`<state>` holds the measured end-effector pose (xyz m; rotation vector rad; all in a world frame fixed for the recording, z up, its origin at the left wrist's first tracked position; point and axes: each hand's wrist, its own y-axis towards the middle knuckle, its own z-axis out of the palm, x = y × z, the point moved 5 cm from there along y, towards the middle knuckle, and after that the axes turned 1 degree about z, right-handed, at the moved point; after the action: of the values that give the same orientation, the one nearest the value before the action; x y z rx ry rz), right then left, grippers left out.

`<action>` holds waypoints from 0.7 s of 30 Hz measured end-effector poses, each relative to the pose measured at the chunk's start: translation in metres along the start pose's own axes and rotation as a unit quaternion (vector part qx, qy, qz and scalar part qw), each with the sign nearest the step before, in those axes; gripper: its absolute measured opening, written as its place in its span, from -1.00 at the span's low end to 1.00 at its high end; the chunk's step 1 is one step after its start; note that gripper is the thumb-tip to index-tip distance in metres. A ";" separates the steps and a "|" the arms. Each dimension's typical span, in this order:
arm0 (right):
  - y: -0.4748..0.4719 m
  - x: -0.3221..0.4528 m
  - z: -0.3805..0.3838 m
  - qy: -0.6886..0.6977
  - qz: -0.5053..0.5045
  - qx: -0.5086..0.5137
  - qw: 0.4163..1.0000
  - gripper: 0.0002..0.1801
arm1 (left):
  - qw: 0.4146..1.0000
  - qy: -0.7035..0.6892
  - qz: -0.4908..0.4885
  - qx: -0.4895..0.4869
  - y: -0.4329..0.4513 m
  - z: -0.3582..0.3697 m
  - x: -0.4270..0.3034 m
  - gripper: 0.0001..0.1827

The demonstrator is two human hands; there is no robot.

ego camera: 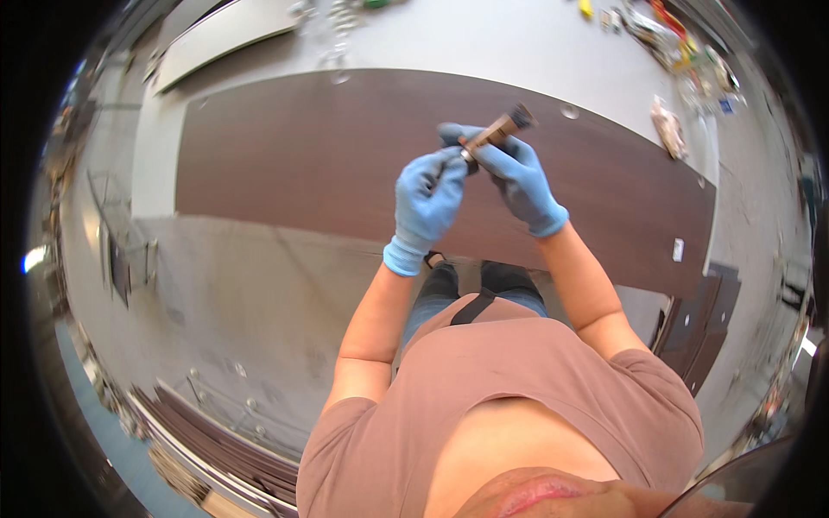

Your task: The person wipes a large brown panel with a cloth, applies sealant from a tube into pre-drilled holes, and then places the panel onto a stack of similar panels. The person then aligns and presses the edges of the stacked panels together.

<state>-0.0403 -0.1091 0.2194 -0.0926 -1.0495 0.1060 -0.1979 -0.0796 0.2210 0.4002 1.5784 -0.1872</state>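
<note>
In the head view both hands wear light blue work gloves and meet above a long dark brown panel (311,155) lying on a pale table. My right hand (515,171) is closed around a small brown tube (495,133) with a dark end pointing up and to the right. My left hand (431,191) has its fingertips pinched at the tube's lower, light-coloured tip; whether it holds a separate cap is hidden by the fingers. A small white label (678,250) lies on the panel near its right end.
A pale panel (227,40) rests at the table's back left. Clear plastic bags (703,81) with small items are at the back right, near a wrapped packet (668,128). Dark boards (696,320) stand low on the right; stacked boards (207,440) are behind at the left.
</note>
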 end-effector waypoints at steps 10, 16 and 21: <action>-0.021 -0.070 0.147 -0.200 0.054 0.104 0.973 -0.75 | 0.973 0.212 0.085 -0.012 -0.128 -0.148 -0.048 -0.82; -0.003 -0.118 0.184 -0.096 0.149 0.084 0.981 -0.68 | 0.991 -0.014 -0.127 -0.040 -0.159 -0.199 -0.013 -0.74; 0.034 -0.141 0.198 -0.047 0.133 0.095 0.985 -0.67 | 0.951 -0.190 -0.244 -0.013 -0.143 -0.231 0.014 -0.71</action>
<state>-0.2833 -0.0889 0.1921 -0.0536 -1.1120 0.4553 -0.4648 -0.1261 0.2013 -0.0580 1.2697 -0.5877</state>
